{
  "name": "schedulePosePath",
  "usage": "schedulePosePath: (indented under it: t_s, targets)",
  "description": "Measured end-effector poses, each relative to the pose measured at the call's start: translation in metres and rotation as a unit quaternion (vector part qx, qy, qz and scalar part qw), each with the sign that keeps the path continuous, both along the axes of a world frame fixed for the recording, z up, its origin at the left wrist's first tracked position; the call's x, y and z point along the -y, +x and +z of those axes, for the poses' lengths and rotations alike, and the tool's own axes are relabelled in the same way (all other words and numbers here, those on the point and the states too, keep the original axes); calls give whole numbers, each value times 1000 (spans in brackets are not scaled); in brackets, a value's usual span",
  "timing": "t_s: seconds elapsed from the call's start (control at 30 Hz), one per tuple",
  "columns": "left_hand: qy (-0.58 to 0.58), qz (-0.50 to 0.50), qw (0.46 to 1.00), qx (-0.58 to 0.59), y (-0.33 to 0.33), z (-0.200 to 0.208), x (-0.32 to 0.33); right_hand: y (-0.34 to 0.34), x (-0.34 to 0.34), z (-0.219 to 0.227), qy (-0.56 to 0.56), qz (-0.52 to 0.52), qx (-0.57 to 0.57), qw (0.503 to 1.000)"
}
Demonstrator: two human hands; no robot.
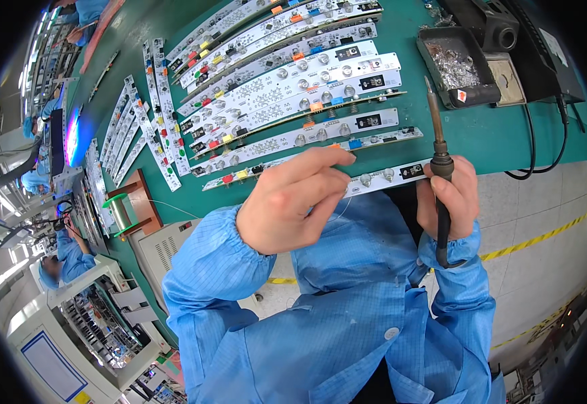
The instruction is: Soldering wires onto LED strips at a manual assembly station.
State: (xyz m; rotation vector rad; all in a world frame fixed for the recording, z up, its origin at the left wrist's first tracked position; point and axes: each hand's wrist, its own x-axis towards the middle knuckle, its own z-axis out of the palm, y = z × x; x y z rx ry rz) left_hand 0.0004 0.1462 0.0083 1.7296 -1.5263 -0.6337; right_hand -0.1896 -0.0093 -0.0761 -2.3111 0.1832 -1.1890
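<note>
My right hand is closed around a soldering iron, whose tip points up and away over the bench. Its fingers also touch the right end of a narrow white circuit board with clear round lenses, at the bench's near edge. My left hand is closed in a pinch over the board's left part, hiding it. A thin solder wire leads from a green-flanged spool toward my left sleeve, and a fine strand shows below those fingers.
Several similar long circuit boards lie in rows on the green bench, with more at the left. At the back right are a black tray of solder scraps, an iron stand and cables. Other people work at far left.
</note>
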Motion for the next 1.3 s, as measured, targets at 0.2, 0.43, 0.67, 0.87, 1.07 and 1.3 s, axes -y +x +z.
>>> schedulePosePath:
  t_s: [0.2,0.43,0.67,0.87,1.07,1.3]
  targets:
    - [-9,7,997,77,-11,-1,-8,0,1,0,-3,4,-1,1000]
    - [-103,49,971,209,-16,-21,-14,3,-2,5,-3,1,-8,1000]
    - [-96,137,955,244,-22,-18,-14,-2,-9,3,118,-60,-6,991]
    - [-75,167,961,205,-22,-16,-13,12,-12,11,150,-89,-18,984]
    - [-56,170,967,184,-19,-18,-9,24,-13,21,179,-101,-47,978]
    - [-96,152,970,163,-9,-16,-2,25,-12,30,183,-114,-79,973]
